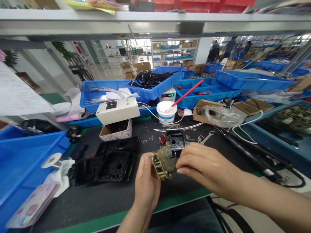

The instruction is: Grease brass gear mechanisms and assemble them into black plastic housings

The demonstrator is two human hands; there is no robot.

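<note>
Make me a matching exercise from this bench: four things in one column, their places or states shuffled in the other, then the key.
Things
1. Metal part
2. Stick
3. Display
4. Wrench

Places or states
A. Lit with red and green digits
B. On the black mat, just beyond the right hand
C. Gripped in the left hand
D. Red, leaning in the white tub

Pairs: 1-C, 2-D, 3-A, 4-B

Left hand (pixel 147 179), right hand (pixel 202 161), forearms (pixel 262 195) bare; lap clothing (pixel 188 215) dark.
</note>
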